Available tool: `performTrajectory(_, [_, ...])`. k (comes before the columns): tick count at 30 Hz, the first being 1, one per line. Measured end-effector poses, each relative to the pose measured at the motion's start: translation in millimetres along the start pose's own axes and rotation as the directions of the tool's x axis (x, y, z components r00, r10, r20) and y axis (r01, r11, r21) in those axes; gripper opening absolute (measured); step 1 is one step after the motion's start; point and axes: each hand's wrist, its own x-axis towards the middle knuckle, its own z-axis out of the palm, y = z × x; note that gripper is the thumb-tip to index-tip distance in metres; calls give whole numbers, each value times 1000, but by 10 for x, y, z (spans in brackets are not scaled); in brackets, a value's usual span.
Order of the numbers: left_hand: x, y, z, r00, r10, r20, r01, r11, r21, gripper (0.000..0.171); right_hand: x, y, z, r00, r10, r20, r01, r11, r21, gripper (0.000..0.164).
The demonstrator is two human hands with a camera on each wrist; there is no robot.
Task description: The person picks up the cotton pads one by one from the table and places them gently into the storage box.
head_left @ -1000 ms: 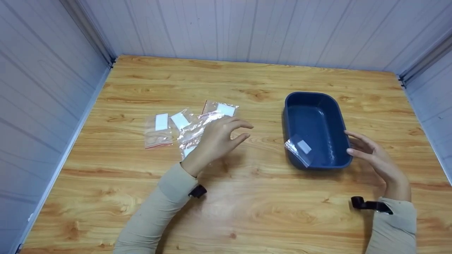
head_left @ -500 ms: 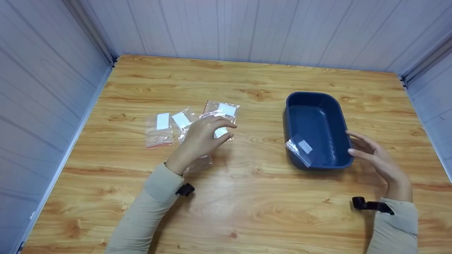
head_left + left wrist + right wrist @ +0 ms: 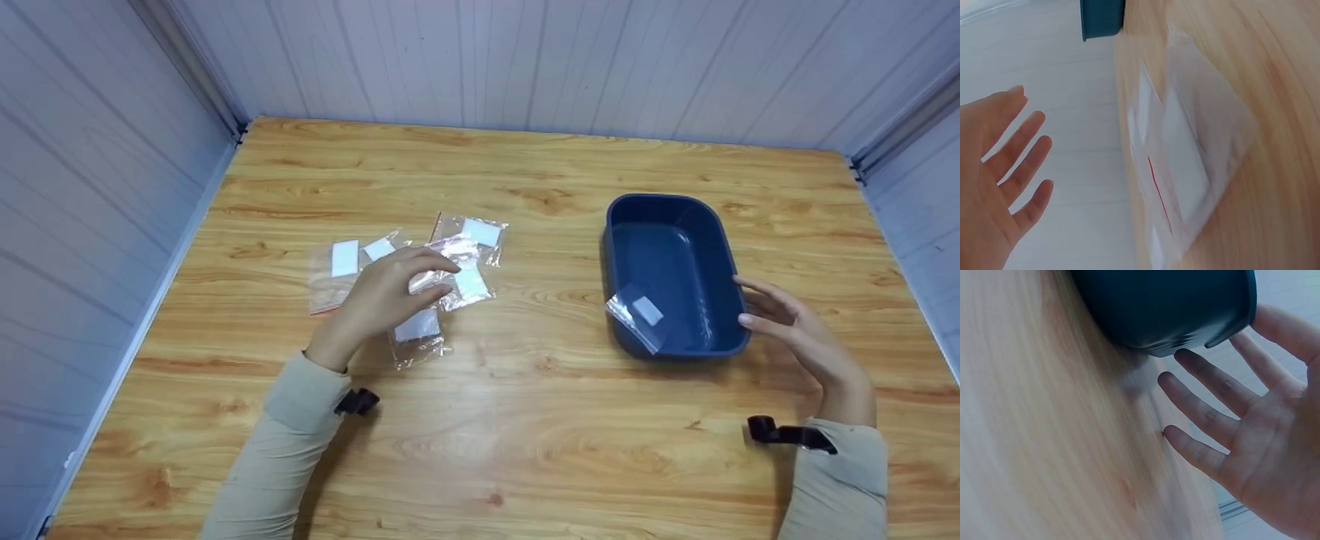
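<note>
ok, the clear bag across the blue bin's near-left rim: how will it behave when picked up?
Probably floppy: the clear bag looks like thin film, shiny along its outer edge. Likely light, since only a small white rectangle shows in or on it. May slide easily, as it lies across the smooth-looking rim of the blue bin.

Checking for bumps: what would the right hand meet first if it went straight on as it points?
The blue plastic tub; the right hand seems to touch its rim, though exact contact is hard to tell.
</note>
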Motion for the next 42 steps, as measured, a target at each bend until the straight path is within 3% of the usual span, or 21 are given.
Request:
performTrajectory(9, [-138, -176, -108, 997, -73, 27, 74, 997, -33, 29, -13, -11, -8, 1000, 20, -3, -20, 999, -25, 56])
performTrajectory(18, [-261, -297, -230, 991, -131, 38, 131, 991, -3, 33, -13, -11, -11, 1000, 27, 0, -27, 1000, -14, 56])
performTrajectory(42, [-608, -726, -438, 958, -273, 93, 270, 962, 45, 38, -6, -17, -6, 1000, 19, 1, -19, 999, -36, 56])
